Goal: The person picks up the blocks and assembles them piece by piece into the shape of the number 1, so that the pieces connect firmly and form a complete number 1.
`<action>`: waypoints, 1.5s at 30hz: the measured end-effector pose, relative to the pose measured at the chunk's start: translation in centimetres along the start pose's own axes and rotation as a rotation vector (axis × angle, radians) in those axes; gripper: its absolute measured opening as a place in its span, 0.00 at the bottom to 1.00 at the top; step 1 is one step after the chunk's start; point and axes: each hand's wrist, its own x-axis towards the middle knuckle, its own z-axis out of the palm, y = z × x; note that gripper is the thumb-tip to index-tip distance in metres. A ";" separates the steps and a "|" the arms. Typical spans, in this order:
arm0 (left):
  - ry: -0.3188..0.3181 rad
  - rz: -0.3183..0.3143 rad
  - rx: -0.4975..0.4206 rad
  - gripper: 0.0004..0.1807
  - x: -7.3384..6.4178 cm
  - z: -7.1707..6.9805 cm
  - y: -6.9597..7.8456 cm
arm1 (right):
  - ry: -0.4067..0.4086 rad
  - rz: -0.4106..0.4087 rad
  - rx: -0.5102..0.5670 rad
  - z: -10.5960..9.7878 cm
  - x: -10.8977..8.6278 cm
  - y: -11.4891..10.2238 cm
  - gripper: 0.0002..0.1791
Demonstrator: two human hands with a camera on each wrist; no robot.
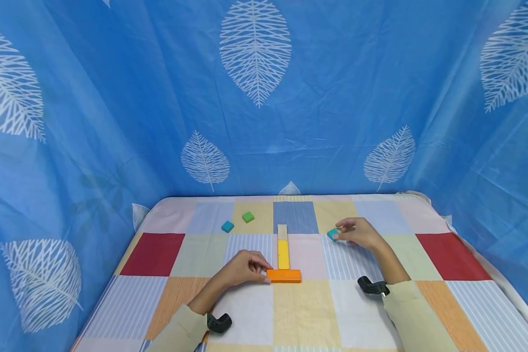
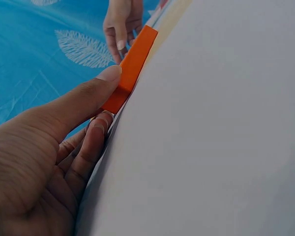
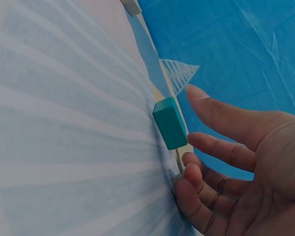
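My left hand (image 1: 246, 268) pinches the left end of an orange rectangular block (image 1: 286, 276), its thumb on the near face in the left wrist view. Directly behind that block lies a yellow block (image 1: 283, 255), with a beige block (image 1: 282, 231) at its far end, so the three make a T shape. Over to the right, a small teal block (image 3: 170, 125) rests on the cloth beside my right hand (image 1: 360, 233). In the right wrist view the thumb stands apart from it, while the index fingertip is at its edge; whether it touches, I cannot tell.
A small blue block (image 1: 227, 226) and a green block (image 1: 248, 216) lie at the back left of the patchwork cloth (image 1: 303, 313). Blue curtains (image 1: 317, 122) with white leaf prints enclose the table's back and sides. Black bands (image 1: 373, 286) sit on both wrists.
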 end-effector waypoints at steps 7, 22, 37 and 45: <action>0.014 -0.007 -0.008 0.13 0.0 0.0 0.1 | -0.001 -0.004 -0.070 0.4 0.1 0.1 0.26; 0.012 0.012 -0.027 0.13 -0.1 0.1 -0.1 | 0.029 -0.017 -0.066 1.0 0.3 0.0 0.23; -0.005 0.010 -0.030 0.13 -0.1 -0.2 -0.2 | 0.057 -0.007 -0.116 1.1 0.3 0.0 0.24; 0.003 0.019 -0.042 0.13 -0.1 -0.1 0.0 | 0.078 -0.060 -0.119 1.3 0.3 0.3 0.25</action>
